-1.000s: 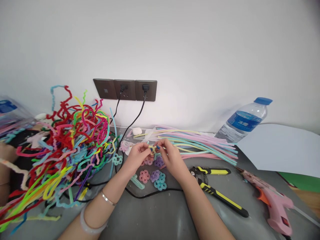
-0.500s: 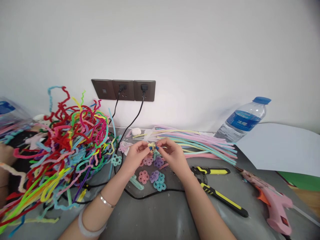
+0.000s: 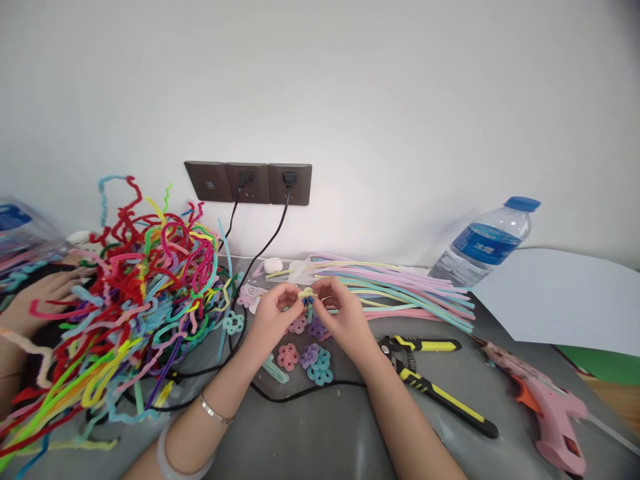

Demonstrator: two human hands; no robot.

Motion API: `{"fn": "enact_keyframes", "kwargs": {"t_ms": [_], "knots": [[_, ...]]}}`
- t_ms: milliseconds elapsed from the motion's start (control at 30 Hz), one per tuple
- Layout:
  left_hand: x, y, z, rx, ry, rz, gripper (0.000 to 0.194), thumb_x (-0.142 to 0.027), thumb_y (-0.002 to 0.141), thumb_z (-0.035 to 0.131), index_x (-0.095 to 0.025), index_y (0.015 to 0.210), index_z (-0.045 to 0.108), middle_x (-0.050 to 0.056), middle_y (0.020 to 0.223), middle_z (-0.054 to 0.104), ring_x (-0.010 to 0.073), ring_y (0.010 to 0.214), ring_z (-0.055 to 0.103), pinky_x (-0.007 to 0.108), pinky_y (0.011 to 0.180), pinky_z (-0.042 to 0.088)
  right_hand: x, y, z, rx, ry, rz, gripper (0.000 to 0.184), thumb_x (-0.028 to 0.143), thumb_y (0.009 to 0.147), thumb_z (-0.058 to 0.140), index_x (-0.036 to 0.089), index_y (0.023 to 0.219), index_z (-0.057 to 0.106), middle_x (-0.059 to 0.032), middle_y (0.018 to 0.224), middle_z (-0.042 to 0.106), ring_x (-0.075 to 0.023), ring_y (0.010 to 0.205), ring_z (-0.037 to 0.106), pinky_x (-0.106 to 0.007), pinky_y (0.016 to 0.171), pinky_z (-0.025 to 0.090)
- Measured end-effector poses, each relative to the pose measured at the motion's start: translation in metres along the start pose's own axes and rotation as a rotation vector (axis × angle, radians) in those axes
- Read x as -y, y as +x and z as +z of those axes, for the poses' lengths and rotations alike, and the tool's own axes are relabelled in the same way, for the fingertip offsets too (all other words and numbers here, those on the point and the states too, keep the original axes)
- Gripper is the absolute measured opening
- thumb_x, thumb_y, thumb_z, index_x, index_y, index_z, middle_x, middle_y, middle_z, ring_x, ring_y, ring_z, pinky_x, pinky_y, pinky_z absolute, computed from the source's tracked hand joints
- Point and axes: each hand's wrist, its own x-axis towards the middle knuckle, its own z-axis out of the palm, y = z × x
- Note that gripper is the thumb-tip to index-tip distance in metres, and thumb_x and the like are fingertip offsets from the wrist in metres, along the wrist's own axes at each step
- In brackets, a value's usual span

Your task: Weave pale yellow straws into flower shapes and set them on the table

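Note:
Between my two hands is a small yellow pipe-cleaner flower (image 3: 307,293), pinched from both sides. My left hand (image 3: 277,313) grips its left edge with thumb and fingers, while my right hand (image 3: 340,310) grips its right edge; both thumbs meet in front and hide part of it. Below them on the grey table lie finished-looking looped flowers: a pink one (image 3: 288,357), a purple one (image 3: 309,355) and a blue one (image 3: 320,368). Another pink flower (image 3: 299,325) is partly covered by my hands. A folded pale green pipe cleaner (image 3: 275,369) lies near my left wrist.
A tangled heap of coloured pipe cleaners (image 3: 145,293) fills the left, with another person's hand (image 3: 43,300) beside it. Straight pipe cleaners (image 3: 410,287) lie behind. At right are wire strippers (image 3: 440,383), a pink glue gun (image 3: 550,407), a water bottle (image 3: 487,243) and black cables (image 3: 310,393).
My hands have drawn closer together around the yellow flower, thumbs now nearly touching. At far left, the other person's hand has come further into view beside the heap.

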Motion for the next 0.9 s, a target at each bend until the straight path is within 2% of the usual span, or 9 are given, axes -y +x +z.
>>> {"fn": "enact_keyframes", "kwargs": {"t_ms": [133,433,533,600,700,800,900], "knots": [[-0.0026,-0.0001,-0.0006,0.022,0.012,-0.005,0.017,-0.030,0.069,0.072,-0.017,0.077,0.063,0.001,0.070,0.065,0.0155,0.066,0.062,0.025,0.065,0.048,-0.0018,0.0014,-0.0027,0.024,-0.055,-0.014,0.008,0.022,0.087,0.051,0.021,0.083,0.058,-0.0037,0.080,0.062,-0.0162,0.071,0.060,-0.027,0.062,0.051],[0.0011,0.0001,0.0003,0.040,-0.047,0.010,0.020,-0.030,0.071,0.072,-0.018,0.078,0.057,-0.002,0.071,0.061,0.0127,0.066,0.060,0.023,0.064,0.050,0.0004,0.0021,-0.0021,0.017,0.085,0.132,0.017,0.032,0.086,0.057,0.019,0.076,0.062,-0.0036,0.072,0.063,-0.0169,0.066,0.058,-0.027,0.056,0.046],[0.0026,-0.0003,0.0013,0.043,-0.147,-0.052,0.026,-0.033,0.070,0.074,-0.019,0.078,0.054,-0.003,0.072,0.061,0.0124,0.067,0.061,0.025,0.069,0.053,0.0008,0.0030,-0.0034,-0.026,0.124,0.108,0.019,0.037,0.084,0.061,0.019,0.077,0.064,-0.0053,0.080,0.063,-0.0180,0.073,0.059,-0.028,0.059,0.048],[0.0023,-0.0010,0.0026,0.038,-0.221,-0.103,0.027,-0.035,0.070,0.075,-0.020,0.079,0.054,-0.004,0.072,0.060,0.0114,0.068,0.061,0.026,0.073,0.054,0.0002,0.0037,-0.0040,-0.053,0.134,0.097,0.019,0.037,0.081,0.064,0.020,0.089,0.065,-0.0065,0.093,0.064,-0.0179,0.077,0.060,-0.028,0.062,0.049],[-0.0012,-0.0020,0.0048,0.021,-0.318,-0.169,0.029,-0.034,0.067,0.078,-0.019,0.078,0.056,-0.003,0.077,0.059,0.0108,0.071,0.060,0.026,0.073,0.055,-0.0011,0.0042,-0.0052,0.017,0.195,0.142,0.026,0.038,0.080,0.066,0.021,0.099,0.063,-0.0066,0.098,0.066,-0.0178,0.077,0.061,-0.030,0.064,0.050],[-0.0049,-0.0024,0.0053,0.053,-0.393,-0.213,0.030,-0.037,0.066,0.079,-0.017,0.077,0.059,-0.001,0.082,0.060,0.0133,0.078,0.060,0.027,0.072,0.055,-0.0026,0.0046,-0.0075,0.087,0.300,0.205,0.024,0.041,0.082,0.064,0.020,0.094,0.064,-0.0050,0.087,0.068,-0.0192,0.078,0.063,-0.032,0.068,0.051],[-0.0033,-0.0018,0.0039,0.080,-0.342,-0.212,0.031,-0.041,0.067,0.077,-0.017,0.080,0.063,0.001,0.082,0.061,0.0136,0.077,0.058,0.025,0.067,0.053,-0.0036,0.0052,-0.0089,0.099,0.382,0.239,0.026,0.043,0.081,0.066,0.020,0.092,0.061,-0.0033,0.083,0.066,-0.0181,0.076,0.062,-0.031,0.069,0.050]]}}
